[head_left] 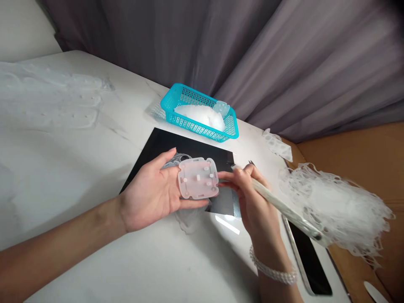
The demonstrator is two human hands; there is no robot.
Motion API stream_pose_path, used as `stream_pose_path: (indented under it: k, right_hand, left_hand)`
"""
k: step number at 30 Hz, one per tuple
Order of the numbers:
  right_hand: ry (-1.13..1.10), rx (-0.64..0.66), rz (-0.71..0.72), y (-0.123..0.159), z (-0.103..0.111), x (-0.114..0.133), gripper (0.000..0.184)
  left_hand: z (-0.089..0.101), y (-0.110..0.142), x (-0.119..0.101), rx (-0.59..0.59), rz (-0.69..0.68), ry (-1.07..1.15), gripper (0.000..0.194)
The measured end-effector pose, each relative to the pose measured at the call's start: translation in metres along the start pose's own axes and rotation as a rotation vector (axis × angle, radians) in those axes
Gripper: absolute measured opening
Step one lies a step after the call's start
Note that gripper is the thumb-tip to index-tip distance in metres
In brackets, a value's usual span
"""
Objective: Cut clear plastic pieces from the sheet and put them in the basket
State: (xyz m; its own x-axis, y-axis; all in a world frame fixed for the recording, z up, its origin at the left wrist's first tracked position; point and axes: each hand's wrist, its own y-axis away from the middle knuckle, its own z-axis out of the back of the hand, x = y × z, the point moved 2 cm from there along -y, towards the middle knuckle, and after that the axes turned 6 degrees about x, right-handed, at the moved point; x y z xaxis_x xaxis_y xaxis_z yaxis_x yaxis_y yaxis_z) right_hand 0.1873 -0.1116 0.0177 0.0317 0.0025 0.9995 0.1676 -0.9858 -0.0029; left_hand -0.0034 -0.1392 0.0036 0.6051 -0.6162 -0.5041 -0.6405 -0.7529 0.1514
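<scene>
A small frosted plastic plate (198, 179), with slots along its edges and little pegs on its face, lies across the fingers of my left hand (158, 187). That hand is palm up and holds the plate on outstretched fingers, thumb apart. Closed around a long, pale pearly-handled tool (284, 206) is my right hand (254, 198); its working end is mostly hidden, so I cannot tell its kind. The right fingertips reach the plate's right edge. Below both hands is a black board (151, 151), with clear plastic trimmings (186, 221) partly hidden under my left hand.
A turquoise basket (195, 126) with white pieces (200, 115) stands behind the board. Clear moulded sheets (57, 101) lie left. At right are a heap of plastic offcuts (344, 210), a phone (311, 261) near the table edge, and a perforated scrap (277, 145). Grey curtains (142, 42) hang behind.
</scene>
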Motion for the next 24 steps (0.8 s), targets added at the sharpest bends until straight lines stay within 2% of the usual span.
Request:
stream_pose_path:
  k: [3, 8, 9, 12, 13, 14, 16, 18, 19, 22, 24]
  right_hand:
    - [0.007, 0.043, -0.001, 0.002, -0.004, -0.004, 0.045]
    - [0.137, -0.117, 0.182, 0.009, -0.004, 0.002, 0.045]
    - [0.171, -0.085, 0.198, 0.011, -0.007, 0.004, 0.044]
    - [0.258, 0.147, 0.156, 0.018, -0.019, 0.007, 0.042]
    - [0.266, 0.189, 0.146, 0.020, -0.021, 0.009, 0.042]
    - [0.265, 0.181, 0.152, 0.020, -0.021, 0.010, 0.041]
    - [0.257, 0.053, 0.186, 0.017, -0.016, 0.012, 0.041]
    - [0.255, -0.050, 0.161, 0.010, -0.008, 0.009, 0.041]
    - [0.248, -0.051, 0.120, 0.007, -0.005, 0.005, 0.040]
    - [0.185, 0.105, -0.031, 0.000, -0.004, -0.008, 0.038]
    - [0.157, 0.186, -0.055, -0.004, -0.008, -0.011, 0.040]
  left_hand:
    - [0.001, -0.001, 0.004, 0.010, 0.013, 0.046, 0.070]
    - [0.009, -0.001, 0.009, -0.179, 0.004, 0.103, 0.068]
    - [0.010, -0.001, 0.009, -0.195, 0.003, 0.117, 0.068]
    - [0.009, -0.001, 0.010, -0.173, -0.014, 0.134, 0.067]
    - [0.009, -0.001, 0.009, -0.163, -0.022, 0.130, 0.066]
    - [0.008, -0.001, 0.009, -0.153, -0.028, 0.126, 0.065]
    - [0.008, -0.001, 0.008, -0.138, -0.026, 0.136, 0.064]
    - [0.007, 0.000, 0.008, -0.123, -0.019, 0.161, 0.063]
    - [0.007, 0.000, 0.009, -0.120, -0.015, 0.172, 0.063]
    - [0.007, 0.000, 0.011, -0.126, -0.010, 0.177, 0.063]
    - [0.008, 0.000, 0.013, -0.124, -0.001, 0.146, 0.064]
